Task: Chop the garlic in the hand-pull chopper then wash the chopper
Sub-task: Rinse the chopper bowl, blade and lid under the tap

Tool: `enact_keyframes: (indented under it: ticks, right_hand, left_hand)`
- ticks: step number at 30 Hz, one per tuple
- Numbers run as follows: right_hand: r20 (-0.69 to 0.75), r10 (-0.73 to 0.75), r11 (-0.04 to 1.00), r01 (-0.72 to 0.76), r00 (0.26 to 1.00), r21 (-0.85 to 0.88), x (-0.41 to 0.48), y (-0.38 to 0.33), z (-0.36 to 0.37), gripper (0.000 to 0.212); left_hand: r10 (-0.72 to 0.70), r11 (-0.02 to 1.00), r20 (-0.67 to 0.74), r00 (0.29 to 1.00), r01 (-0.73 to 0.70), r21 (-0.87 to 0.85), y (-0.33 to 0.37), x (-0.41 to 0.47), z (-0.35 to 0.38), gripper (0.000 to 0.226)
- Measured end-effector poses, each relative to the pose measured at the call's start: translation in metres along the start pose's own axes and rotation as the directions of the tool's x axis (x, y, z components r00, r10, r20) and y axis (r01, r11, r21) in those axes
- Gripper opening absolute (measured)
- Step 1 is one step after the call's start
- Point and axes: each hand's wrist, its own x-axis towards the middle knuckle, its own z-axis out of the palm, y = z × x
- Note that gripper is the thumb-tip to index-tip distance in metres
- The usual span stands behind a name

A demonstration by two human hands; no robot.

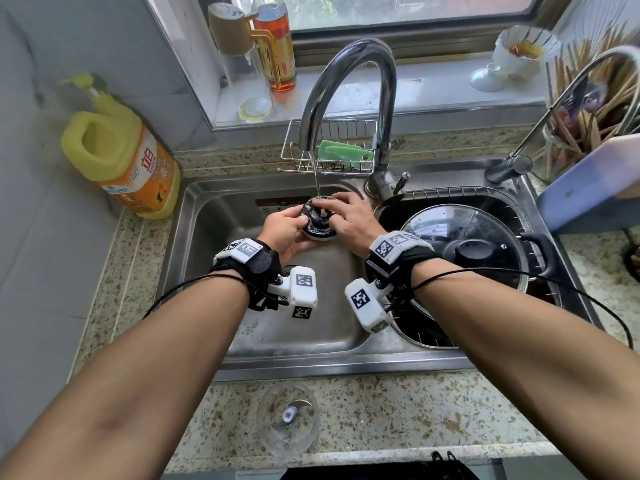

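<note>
Left hand [284,230] and right hand [349,220] both grip chopper lid [319,218], tilted under faucet stream [316,178] near sink [214,209] back edge, presumably to flush its underside.

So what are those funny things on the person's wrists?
The left hand and right hand are bare, with no sleeves. Each wrist wears a black strap carrying white boxes printed with black-and-white square codes. A thin black cable trails from each strap.

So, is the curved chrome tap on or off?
On: a thin stream falls from the tap onto the dark round chopper lid held by left hand and right hand.
</note>
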Motion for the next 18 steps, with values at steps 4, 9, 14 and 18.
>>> enact_keyframes:
  ticks: [4, 9, 14, 18]
  right_hand:
    - [-0.027, 0.006, 1.0, -0.007, 1.0, -0.028, -0.0012, -0.0023, -0.0041, 0.042]
    - [0.006, -0.052, 0.998, 0.053, 0.999, -0.043, -0.0008, -0.0064, -0.0015, 0.04]
    - [-0.003, -0.027, 0.999, 0.027, 1.0, -0.041, 0.0005, -0.007, -0.0019, 0.04]
    - [0.019, -0.032, 0.999, 0.032, 0.999, -0.005, -0.0006, -0.008, -0.0034, 0.046]
  left_hand:
    - [-0.001, 1.0, 0.036, 0.999, 0.0, 0.009, 0.0012, -0.0038, -0.0022, 0.036]
    - [-0.011, 0.999, 0.06, 0.998, 0.008, 0.042, 0.0027, -0.0052, -0.0019, 0.037]
    - [-0.016, 0.999, 0.081, 0.997, 0.011, 0.053, 0.0028, -0.0037, -0.0038, 0.038]
    - [0.006, 0.999, 0.072, 0.997, -0.01, 0.053, 0.0032, -0.0023, -0.0062, 0.042]
